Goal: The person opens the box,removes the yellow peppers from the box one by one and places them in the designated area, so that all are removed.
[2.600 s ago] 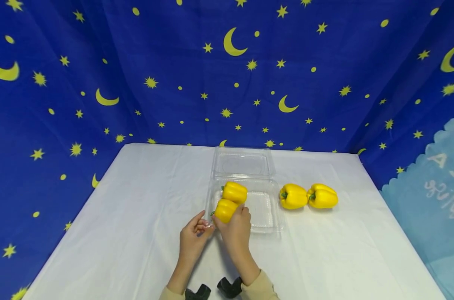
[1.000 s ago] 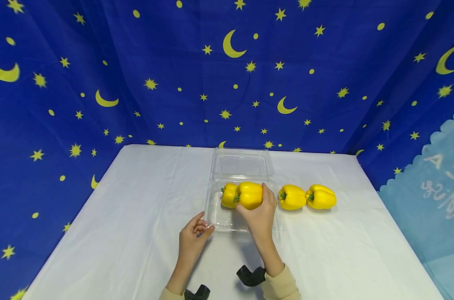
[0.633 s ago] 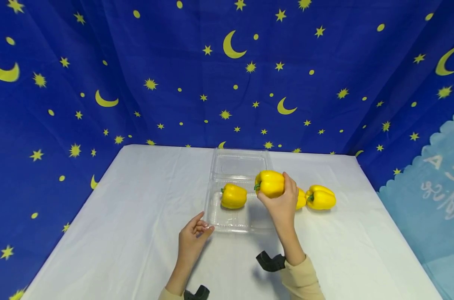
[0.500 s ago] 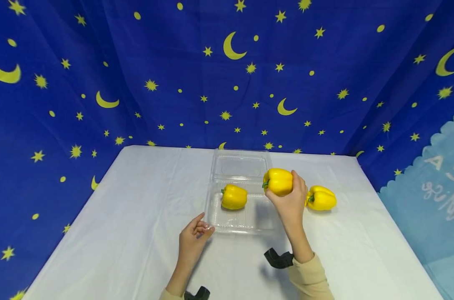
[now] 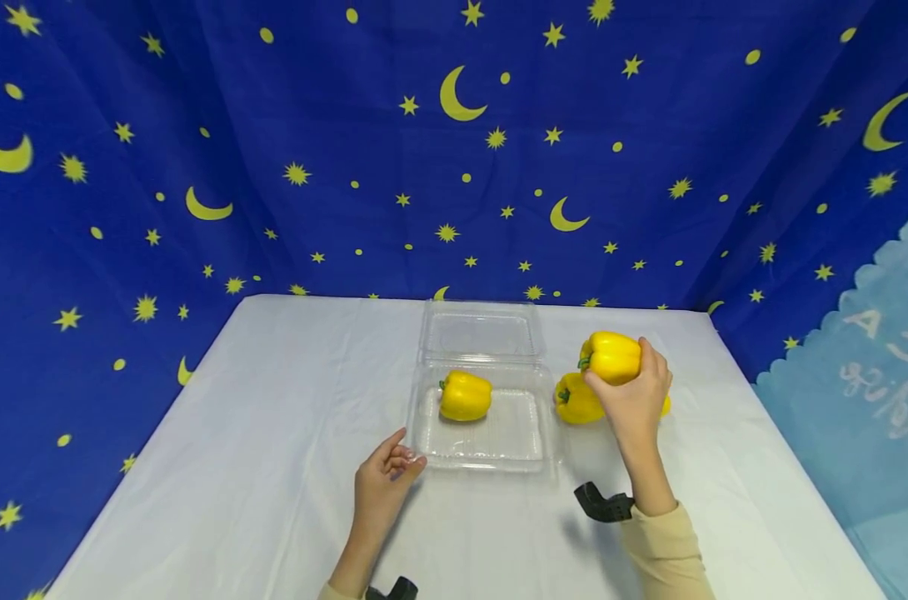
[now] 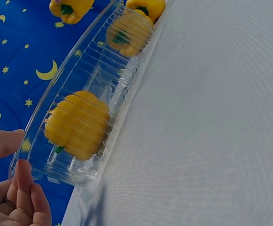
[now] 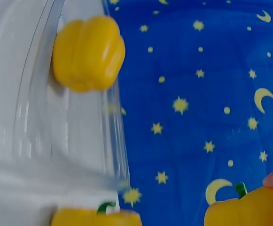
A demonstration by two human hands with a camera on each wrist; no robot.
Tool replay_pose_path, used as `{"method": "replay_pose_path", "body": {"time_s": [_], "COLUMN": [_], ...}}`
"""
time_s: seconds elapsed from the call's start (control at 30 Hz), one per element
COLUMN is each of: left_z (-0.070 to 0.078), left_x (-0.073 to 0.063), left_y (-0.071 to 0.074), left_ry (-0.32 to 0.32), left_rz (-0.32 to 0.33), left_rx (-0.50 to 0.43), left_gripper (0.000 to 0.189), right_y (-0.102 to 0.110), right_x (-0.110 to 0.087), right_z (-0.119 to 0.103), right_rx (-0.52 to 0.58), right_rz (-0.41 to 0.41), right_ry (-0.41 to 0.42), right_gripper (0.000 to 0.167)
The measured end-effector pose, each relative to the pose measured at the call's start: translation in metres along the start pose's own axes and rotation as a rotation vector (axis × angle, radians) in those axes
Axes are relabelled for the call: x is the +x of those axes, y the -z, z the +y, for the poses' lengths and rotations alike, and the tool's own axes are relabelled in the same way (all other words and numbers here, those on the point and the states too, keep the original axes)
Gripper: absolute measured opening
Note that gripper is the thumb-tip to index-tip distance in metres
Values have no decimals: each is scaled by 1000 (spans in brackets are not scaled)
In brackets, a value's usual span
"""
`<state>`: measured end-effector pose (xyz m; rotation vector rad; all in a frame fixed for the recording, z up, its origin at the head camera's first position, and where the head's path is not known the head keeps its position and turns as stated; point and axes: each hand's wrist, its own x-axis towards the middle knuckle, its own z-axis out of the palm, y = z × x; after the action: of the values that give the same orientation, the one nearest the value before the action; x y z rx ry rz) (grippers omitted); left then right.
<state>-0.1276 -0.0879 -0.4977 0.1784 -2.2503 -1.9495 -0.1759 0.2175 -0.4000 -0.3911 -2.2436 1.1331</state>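
Observation:
My right hand (image 5: 634,400) grips a yellow bell pepper (image 5: 611,357) with thumb and fingers. In the head view that pepper overlaps two more on the cloth: one bell pepper (image 5: 576,400) shows its stem end, and the other is mostly hidden behind my hand. At the front left corner of a clear plastic clamshell container (image 5: 484,462), my left hand (image 5: 385,483) pinches the rim, as the left wrist view shows with thumb and finger on the plastic (image 6: 32,136). One bell pepper (image 5: 466,397) lies inside the container's base, toward its left side.
The container's lid (image 5: 484,333) lies folded back, away from me. A white cloth covers the table (image 5: 304,417). Behind it hangs a blue curtain (image 5: 379,133) with yellow moons and stars. Dark wrist mounts (image 5: 604,504) stick out by both wrists.
My right hand has lifted one bell pepper out of the container's front left area and carried it right, over the two on the cloth. My left hand stays at the corner.

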Motion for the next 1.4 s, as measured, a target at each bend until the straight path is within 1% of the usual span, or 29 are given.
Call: {"method": "replay_pose_path", "body": {"time_s": [0.2,0.43,0.7,0.77,0.9,1.1,1.27,1.4], "left_z": [-2,-2,-3,-3,-4,-2,0,0], "left_x": [-1,-1,-2,-1,0,0,1,1], "left_y": [0,1,2,2,2,2,3,2], "left_ry": [-3,5,2,7,10,-8,-1,0], "left_rz": [6,18,7,9,10,2,0,-3], "left_rx": [4,0,-9,-20,-22,-11,-15,-12], "left_gripper": [53,53,54,54,54,54,53,53], "right_y": [17,41,64,68,76,79,77,75], "right_x": [15,38,54,57,61,63,60,58], "right_z": [13,37,71,79,90,113,132,143], "right_rx": [-33,-122,-204,-216,-242,-296,-314,-313], "right_rz": [-4,-50,-23,-31,-80,-146,-176,-192], "right_ry": [0,-74,-132,-146,-173,-225,-225,-243], "right_gripper": [84,85,89,90,92,96,95,94]}}
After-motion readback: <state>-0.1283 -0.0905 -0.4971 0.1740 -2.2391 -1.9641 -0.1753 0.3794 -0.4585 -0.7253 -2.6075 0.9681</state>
